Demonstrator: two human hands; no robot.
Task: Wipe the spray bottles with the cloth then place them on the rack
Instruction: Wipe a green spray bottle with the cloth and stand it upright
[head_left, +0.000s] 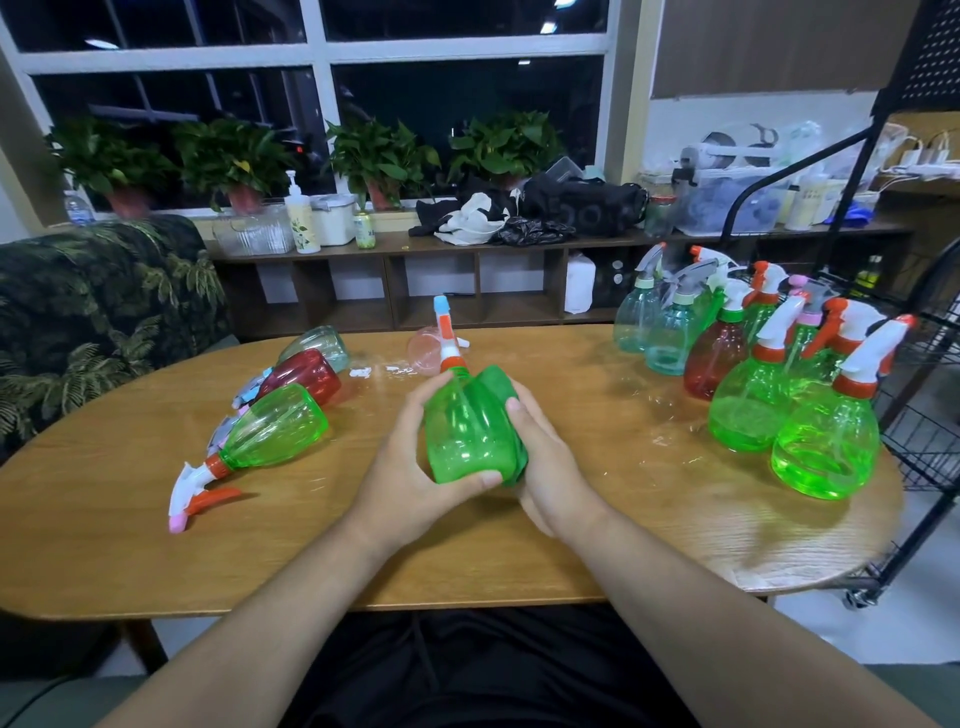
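Centrally, spray bottle (457, 431) in left hand (410, 467), cloth (496, 382) in right hand (545, 457)

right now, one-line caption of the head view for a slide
Left hand grips a green bottle, right hand holds a green cloth against it, at a wooden table.

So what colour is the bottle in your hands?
The bottle is see-through green, with an orange collar at its neck. The head view shows it best.

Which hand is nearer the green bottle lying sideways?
Left. The left hand grips the held bottle just right of the lying green bottle; the right hand, holding the cloth, is farther right.
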